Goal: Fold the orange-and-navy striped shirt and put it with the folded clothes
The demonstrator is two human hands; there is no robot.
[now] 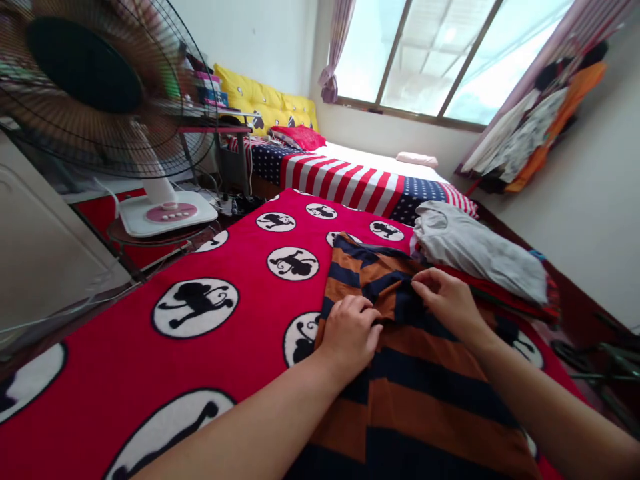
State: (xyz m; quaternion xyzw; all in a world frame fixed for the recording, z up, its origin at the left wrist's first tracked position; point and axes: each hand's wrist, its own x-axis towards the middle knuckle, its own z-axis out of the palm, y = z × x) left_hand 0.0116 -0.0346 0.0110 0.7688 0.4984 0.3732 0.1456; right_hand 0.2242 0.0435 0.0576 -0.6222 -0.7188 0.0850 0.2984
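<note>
A brown and navy striped shirt [430,373] lies spread on a red blanket [240,347] printed with black figures in white ovals. Its collar end points away from me, and one side looks folded over in a narrow strip. My left hand [353,330] rests on the shirt near its middle, fingers curled over a fold of the cloth. Farther right, my right hand [445,297] pinches the fabric between thumb and fingertips, close to the collar. Under both hands the cloth is partly hidden.
Folded grey clothing [480,247] is stacked at the right edge of the blanket. On the left stands a fan [165,210] on a small stool. Beyond is a bed with a star-and-stripe cover [340,180]; clothes [540,127] hang on the right wall.
</note>
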